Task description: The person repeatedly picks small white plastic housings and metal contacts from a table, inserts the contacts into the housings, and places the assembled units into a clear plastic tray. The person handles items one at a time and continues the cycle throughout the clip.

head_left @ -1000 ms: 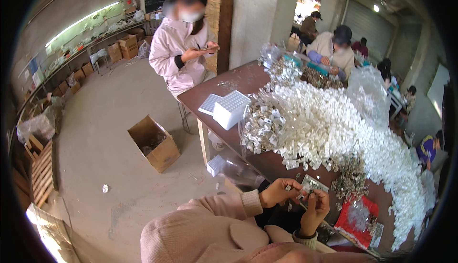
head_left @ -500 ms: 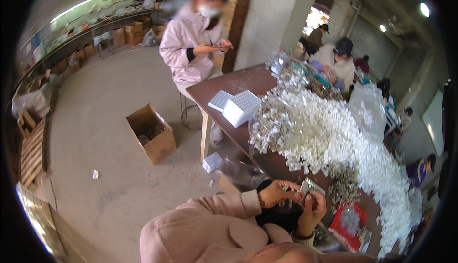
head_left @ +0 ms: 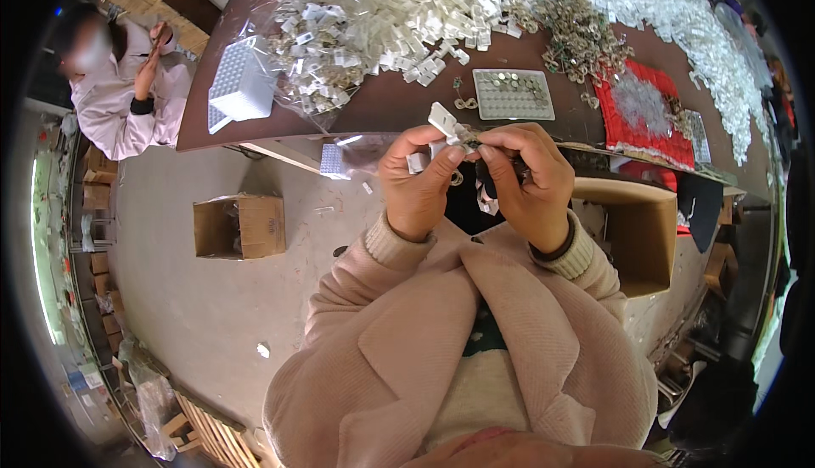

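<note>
My left hand (head_left: 418, 184) holds small white plastic casings (head_left: 443, 120) between thumb and fingers, with another white piece (head_left: 416, 162) lower in its grip. My right hand (head_left: 533, 179) pinches something tiny against the casings; its shape is hidden by the fingertips. Both hands meet just off the table's near edge. Right beyond them lies a pale shallow tray (head_left: 514, 113) with rows of pockets, some filled with small round metal discs. Beside its left end sits a small part with ring-like pieces (head_left: 464, 103).
A large heap of white plastic casings (head_left: 424, 10) covers the brown table (head_left: 246, 131). Small ring-shaped metal parts (head_left: 577, 35) form another pile. A red cloth or bag (head_left: 615, 128) holds clear bits. Stacked white trays (head_left: 242, 82) stand left. Cardboard boxes (head_left: 261, 226) sit on the floor; a masked person sits left.
My view has swung down and to the right, so hands and tray now show near the middle. My hands are close together in both frames.
</note>
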`<state>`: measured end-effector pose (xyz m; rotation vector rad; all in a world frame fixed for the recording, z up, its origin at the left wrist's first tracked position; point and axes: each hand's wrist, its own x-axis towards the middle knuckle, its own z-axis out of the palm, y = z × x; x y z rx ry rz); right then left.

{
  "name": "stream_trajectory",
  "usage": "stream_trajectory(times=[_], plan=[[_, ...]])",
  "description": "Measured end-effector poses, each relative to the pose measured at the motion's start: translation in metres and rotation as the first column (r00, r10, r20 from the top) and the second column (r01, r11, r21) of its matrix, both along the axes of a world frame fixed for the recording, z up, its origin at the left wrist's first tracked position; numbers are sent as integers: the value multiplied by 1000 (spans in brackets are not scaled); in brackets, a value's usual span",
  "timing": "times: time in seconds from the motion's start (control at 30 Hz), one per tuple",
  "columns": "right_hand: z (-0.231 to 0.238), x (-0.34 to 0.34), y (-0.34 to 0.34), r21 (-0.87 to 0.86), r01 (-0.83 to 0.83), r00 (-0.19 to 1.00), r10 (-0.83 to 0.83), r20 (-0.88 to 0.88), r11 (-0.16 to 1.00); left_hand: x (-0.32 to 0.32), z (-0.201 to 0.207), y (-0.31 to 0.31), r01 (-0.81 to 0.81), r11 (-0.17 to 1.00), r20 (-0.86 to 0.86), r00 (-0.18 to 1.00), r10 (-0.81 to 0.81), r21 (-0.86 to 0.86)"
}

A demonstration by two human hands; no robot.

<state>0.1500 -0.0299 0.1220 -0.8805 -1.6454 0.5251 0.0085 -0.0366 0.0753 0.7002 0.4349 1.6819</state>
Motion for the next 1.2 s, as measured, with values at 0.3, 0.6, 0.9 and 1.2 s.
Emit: stream_trajectory(times=[0.3, 0.6, 0.9, 1.2], plan=[[-5, 6, 7, -112, -32, 999, 30, -20, 993, 3, -12, 11, -97, 992, -209, 971, 111, 77], [-23, 11, 17, -352, -359, 897, 216, -385, 864, 4, -25, 17, -108, 991, -184, 975, 121, 76], [-30, -2, 17, -424, -228, 922, 55, -384, 877, 21, -27, 13, -228, 974, -161, 961, 224, -6], [-27, 7, 22, -302, -168, 963, 90, -256, 938, 18, -38, 19, -236, 970, -258, 935, 242, 55]])
